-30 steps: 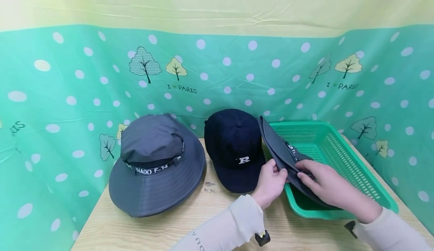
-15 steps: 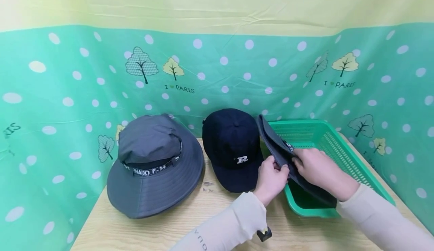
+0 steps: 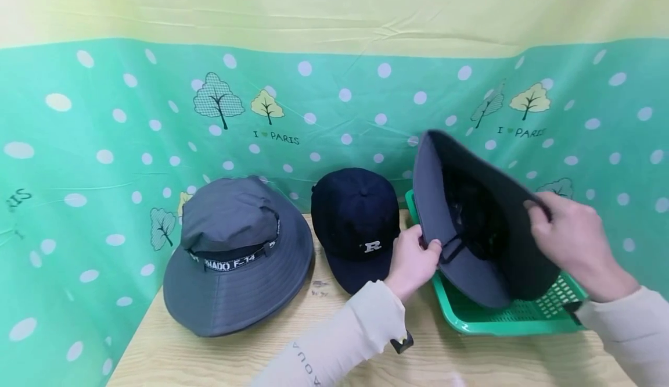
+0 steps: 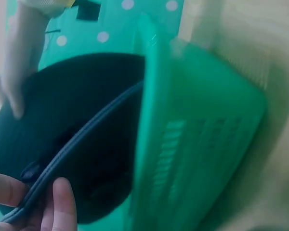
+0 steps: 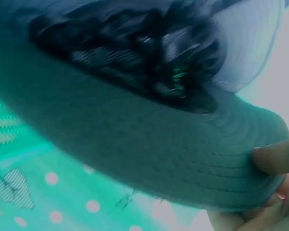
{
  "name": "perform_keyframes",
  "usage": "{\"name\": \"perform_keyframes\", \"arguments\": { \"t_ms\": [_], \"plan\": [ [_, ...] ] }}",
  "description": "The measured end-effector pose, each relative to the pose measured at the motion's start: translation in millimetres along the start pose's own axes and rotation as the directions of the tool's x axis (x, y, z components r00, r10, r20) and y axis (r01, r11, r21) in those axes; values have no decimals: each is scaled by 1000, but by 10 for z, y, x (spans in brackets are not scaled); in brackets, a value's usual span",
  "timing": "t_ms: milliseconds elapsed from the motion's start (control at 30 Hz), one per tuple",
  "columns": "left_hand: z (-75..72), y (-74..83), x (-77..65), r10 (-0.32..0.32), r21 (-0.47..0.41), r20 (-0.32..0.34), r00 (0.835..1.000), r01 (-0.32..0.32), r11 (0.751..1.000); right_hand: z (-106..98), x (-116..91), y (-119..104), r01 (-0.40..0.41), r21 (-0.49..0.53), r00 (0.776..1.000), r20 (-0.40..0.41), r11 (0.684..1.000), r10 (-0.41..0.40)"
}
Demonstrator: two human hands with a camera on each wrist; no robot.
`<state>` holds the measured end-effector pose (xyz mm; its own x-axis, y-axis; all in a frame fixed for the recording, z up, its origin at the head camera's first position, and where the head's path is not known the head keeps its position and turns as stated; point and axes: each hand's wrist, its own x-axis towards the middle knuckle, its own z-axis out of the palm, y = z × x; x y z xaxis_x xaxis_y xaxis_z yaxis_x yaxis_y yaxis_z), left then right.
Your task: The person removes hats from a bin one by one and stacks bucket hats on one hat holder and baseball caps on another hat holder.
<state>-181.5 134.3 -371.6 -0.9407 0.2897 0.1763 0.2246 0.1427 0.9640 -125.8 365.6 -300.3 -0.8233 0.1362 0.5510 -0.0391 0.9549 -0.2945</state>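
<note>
Both hands hold a dark grey wide-brimmed bucket hat [image 3: 514, 218] by its brim, over the green basket [image 3: 455, 317]. Its dark inside and a black cord face the head camera. My left hand [image 3: 414, 259] pinches the brim's left edge; in the left wrist view its fingers [image 4: 63, 202] lie against the brim. On the far side my right hand [image 3: 577, 242] grips the opposite edge, its thumb [image 5: 272, 158] on the stitched underside in the right wrist view. A black baseball cap [image 3: 358, 230] with a white R rests on the table, just left of my left hand.
Farther left on the wooden table [image 3: 334, 352] stands another grey bucket hat [image 3: 235, 259], upright, with a lettered band. A green and yellow dotted curtain [image 3: 334, 114] hangs close behind the hats and basket and along both sides.
My right hand has swung to the right with its side of the brim, opening out the folded hat so the inside shows. The left hand stays nearly in place, pinching the other edge.
</note>
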Motion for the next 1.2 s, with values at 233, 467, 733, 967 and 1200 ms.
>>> {"name": "perform_keyframes", "arguments": {
  "t_ms": [233,467,733,967,1200],
  "plan": [
    [-241,75,108,182,124,-65,981,-173,977,-179,-2,284,-26,-83,999,26,996,29],
    [-383,43,115,244,196,-45,969,-231,953,-247,-7,663,-80,-140,980,171,987,104],
    [-443,-155,46,252,356,21,968,-242,902,-161,-147,1022,-338,-34,895,297,941,332],
    [-466,-152,54,231,341,3,973,-219,914,-138,-129,1112,-366,235,918,251,901,307],
    [-560,15,144,67,-59,2,998,-67,996,-344,-12,1070,-232,655,973,146,720,180]
  ]
}}
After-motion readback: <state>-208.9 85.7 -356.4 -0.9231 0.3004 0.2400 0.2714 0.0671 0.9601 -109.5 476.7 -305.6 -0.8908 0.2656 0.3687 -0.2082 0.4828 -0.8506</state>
